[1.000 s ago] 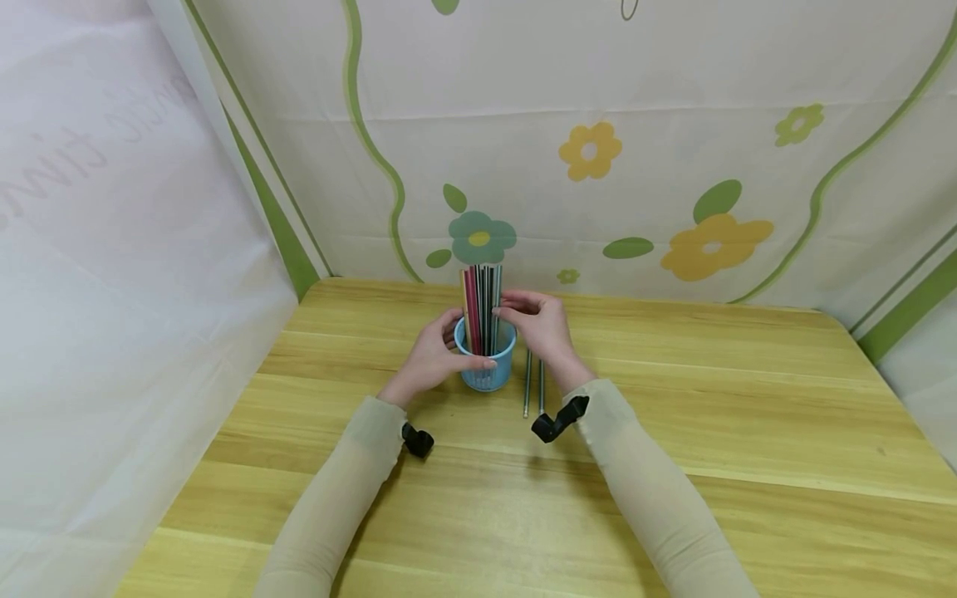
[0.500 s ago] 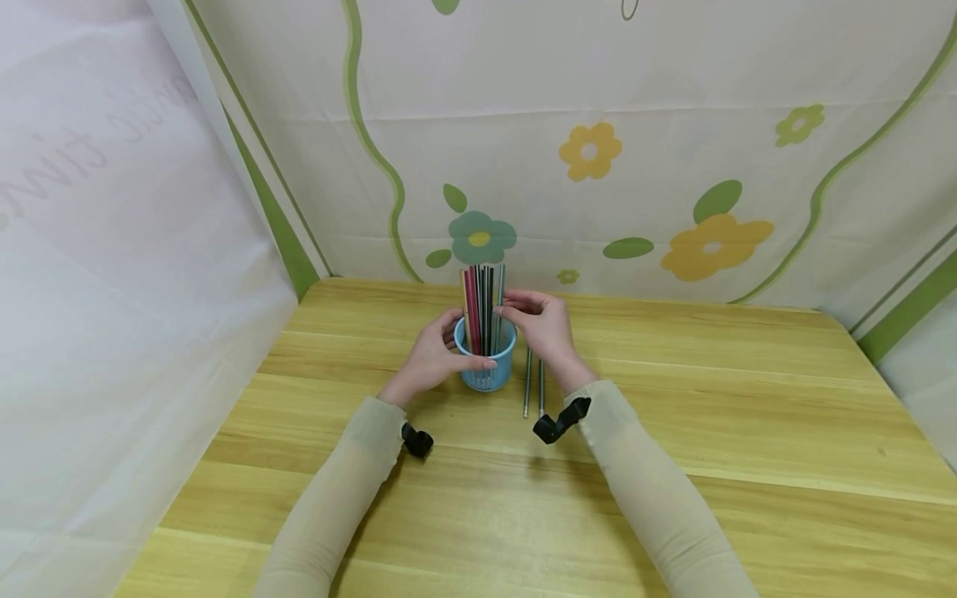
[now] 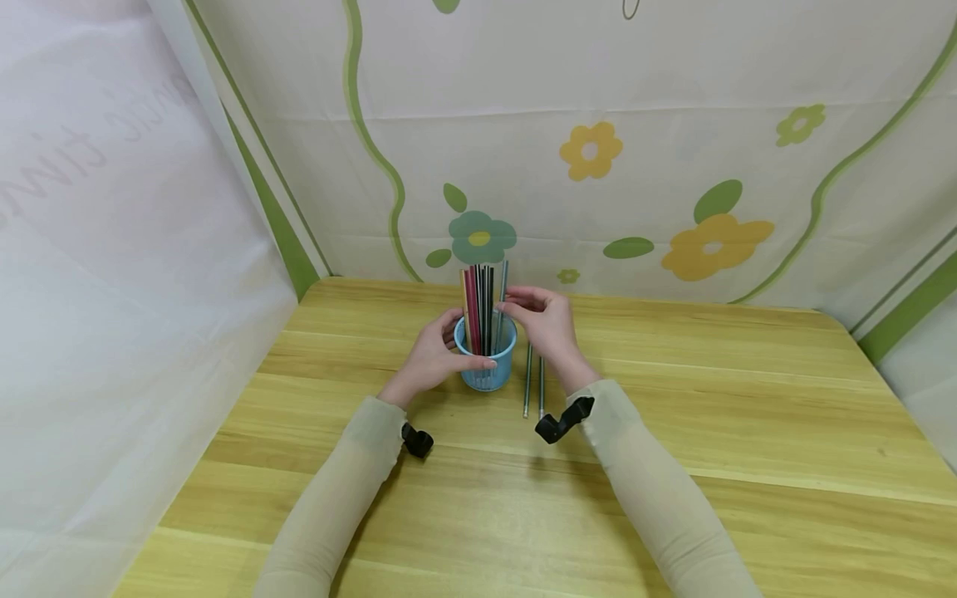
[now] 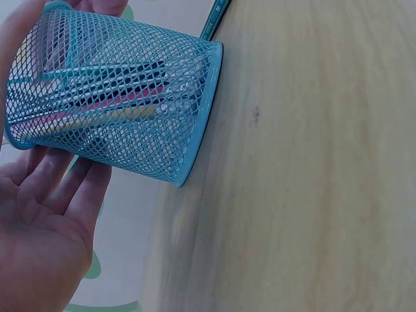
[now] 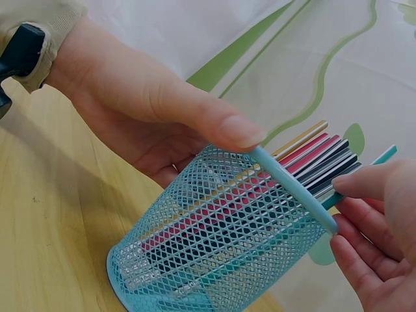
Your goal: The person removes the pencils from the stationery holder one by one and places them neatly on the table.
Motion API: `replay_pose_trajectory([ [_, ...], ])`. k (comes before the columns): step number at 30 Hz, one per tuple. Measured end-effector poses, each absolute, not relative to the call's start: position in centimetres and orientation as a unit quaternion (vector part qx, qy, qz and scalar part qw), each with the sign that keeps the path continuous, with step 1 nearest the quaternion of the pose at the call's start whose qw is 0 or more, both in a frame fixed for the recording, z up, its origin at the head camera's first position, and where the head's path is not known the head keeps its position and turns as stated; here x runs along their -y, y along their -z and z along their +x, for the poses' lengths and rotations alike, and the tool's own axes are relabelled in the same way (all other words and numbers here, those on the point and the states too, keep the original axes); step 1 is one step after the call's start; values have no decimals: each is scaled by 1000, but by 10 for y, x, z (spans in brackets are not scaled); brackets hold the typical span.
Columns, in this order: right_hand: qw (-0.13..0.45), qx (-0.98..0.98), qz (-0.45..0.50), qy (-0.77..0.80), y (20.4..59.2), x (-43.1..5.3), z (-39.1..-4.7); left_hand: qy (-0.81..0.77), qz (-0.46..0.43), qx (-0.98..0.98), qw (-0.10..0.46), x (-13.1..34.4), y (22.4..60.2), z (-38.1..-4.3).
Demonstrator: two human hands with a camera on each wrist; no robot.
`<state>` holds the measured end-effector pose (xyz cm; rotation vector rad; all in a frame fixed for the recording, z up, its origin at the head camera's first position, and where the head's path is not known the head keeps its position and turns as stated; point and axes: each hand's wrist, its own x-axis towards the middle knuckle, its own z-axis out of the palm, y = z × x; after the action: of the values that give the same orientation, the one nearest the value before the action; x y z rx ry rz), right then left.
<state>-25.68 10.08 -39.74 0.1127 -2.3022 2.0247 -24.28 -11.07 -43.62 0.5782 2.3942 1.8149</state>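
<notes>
A light blue mesh pencil cup (image 3: 489, 379) stands upright on the table, filled with a bundle of yellow, red and black-and-white striped pencils (image 5: 305, 162). My left hand (image 3: 429, 357) grips the cup from its left side, thumb over the near rim and fingers round the back. Between thumb and fingertips at the cup's right rim, my right hand (image 3: 549, 328) pinches a green pencil (image 3: 504, 278). That pencil leans slightly right, apart from the bundle, its lower part inside the mesh. Beside the cup, below the right hand, lie two more green pencils (image 3: 527, 386).
The wooden table (image 3: 748, 415) reaches back to a white curtain (image 3: 523, 75) printed with flowers; another white sheet (image 3: 112, 249) hangs on the left. Black camera mounts (image 3: 417, 441) are strapped at both wrists, the right one close to the loose pencils.
My right hand has shifted slightly right, tilting the green pencil away from the bundle and raising its top a little. The left hand and the cup stay in place.
</notes>
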Motion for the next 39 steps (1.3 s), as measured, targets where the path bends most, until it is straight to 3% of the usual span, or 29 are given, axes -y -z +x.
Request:
replay_pose_trajectory([
  [39,78,709,41,-700,389,-105,-256,-593,184,-783,43,111,435,-241],
])
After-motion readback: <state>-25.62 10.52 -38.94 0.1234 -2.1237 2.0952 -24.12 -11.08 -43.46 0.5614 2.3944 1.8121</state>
